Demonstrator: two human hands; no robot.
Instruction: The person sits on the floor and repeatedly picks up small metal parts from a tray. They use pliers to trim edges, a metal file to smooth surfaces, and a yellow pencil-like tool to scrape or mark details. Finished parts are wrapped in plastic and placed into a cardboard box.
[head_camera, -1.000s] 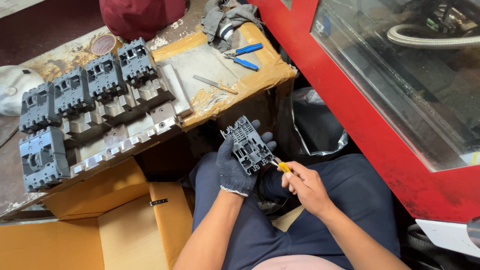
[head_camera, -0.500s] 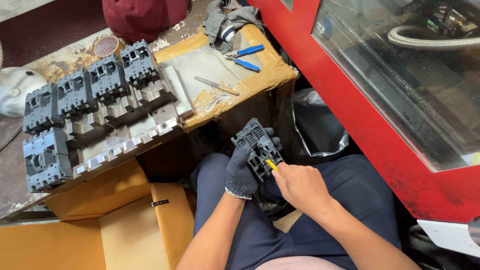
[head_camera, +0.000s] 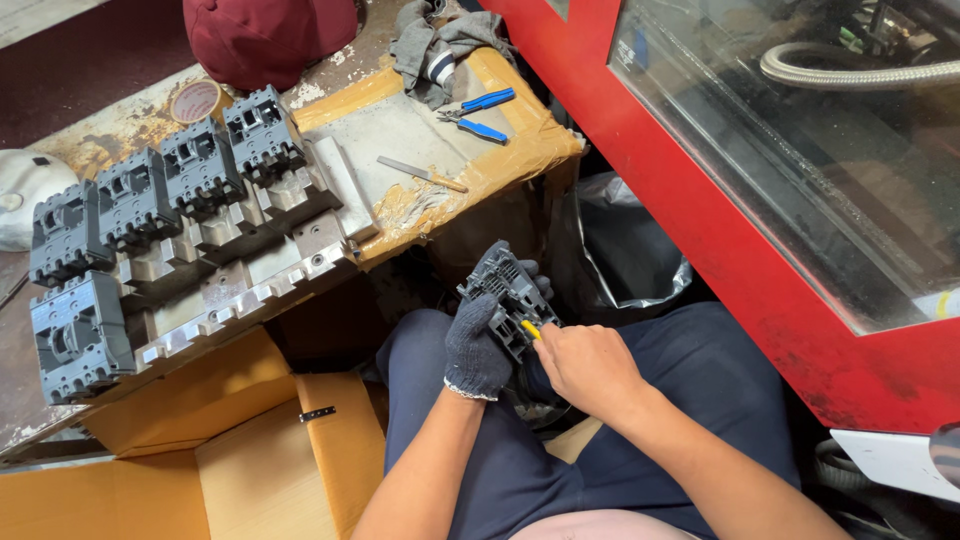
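My left hand (head_camera: 478, 345), in a dark knit glove, grips a dark grey breaker housing (head_camera: 503, 290) over my lap, tilted with its face toward me. My bare right hand (head_camera: 587, 366) holds a small yellow-handled screwdriver (head_camera: 529, 329) whose tip presses into the housing's lower right side. Most of the tool is hidden inside my fist.
On the taped bench (head_camera: 500, 165) at left stand several grey breaker units (head_camera: 150, 195) on light-coloured bases. Blue-handled pliers (head_camera: 480, 115), a flat file (head_camera: 420, 174), a tape roll (head_camera: 195, 100) and a rag lie there. An open cardboard box (head_camera: 220, 450) is below left; a red machine frame (head_camera: 760, 230) is at right.
My right hand has moved in from the right and brought the screwdriver tip onto the housing. The left hand has tilted the housing slightly.
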